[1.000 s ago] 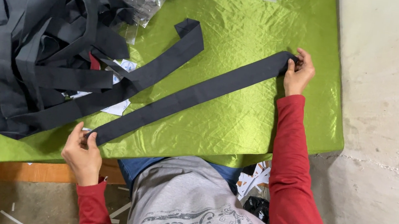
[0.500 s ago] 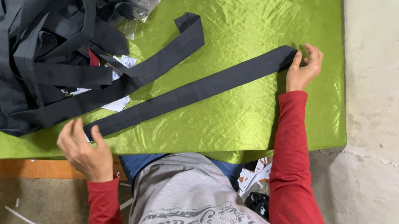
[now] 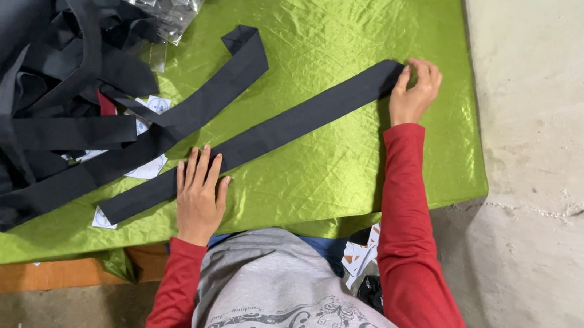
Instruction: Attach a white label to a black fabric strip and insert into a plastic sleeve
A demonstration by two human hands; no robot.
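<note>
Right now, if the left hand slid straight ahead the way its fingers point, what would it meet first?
The left hand already has its fingertips on the long dark strip; beyond that, probably the second dark strip lying across the green cloth.

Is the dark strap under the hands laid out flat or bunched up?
Flat. The dark strap runs straight across the green cloth, the left hand pressing its middle, the right hand at its far end.
</note>
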